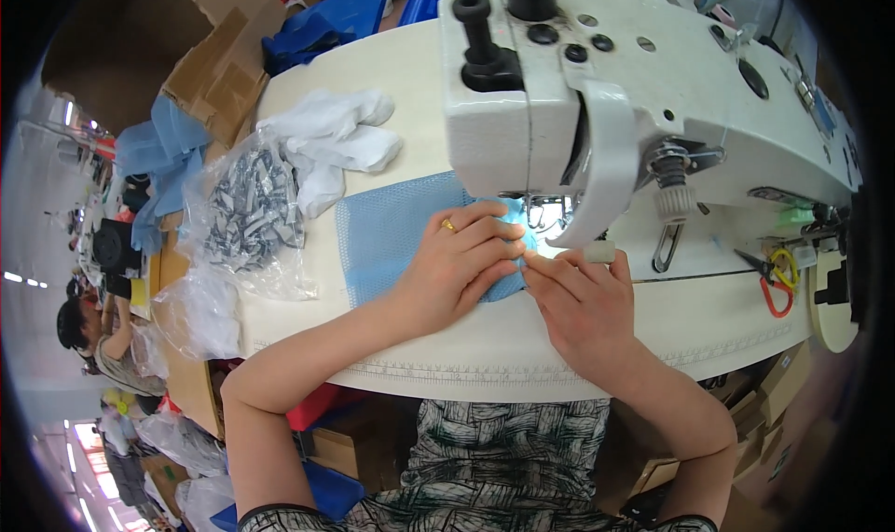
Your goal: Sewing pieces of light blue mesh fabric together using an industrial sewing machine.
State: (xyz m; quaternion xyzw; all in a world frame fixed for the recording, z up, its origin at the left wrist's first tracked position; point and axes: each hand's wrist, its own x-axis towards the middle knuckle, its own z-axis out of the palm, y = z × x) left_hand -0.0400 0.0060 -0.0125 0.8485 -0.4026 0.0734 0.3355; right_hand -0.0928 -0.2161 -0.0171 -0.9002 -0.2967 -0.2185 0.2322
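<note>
Your left hand, loosely half-open, presses the light-blue mesh fabric onto the white desk, your right hand bunches at its three-o'clock edge, grip unclear, and the white metal sewing machine at one o'clock could catch fingers creeping too near.

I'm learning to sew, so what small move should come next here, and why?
Probably ease the blue mesh fabric gently toward the lit needle area: the left hand rests on it, and the right hand is at its right edge, close beside that area.
</note>
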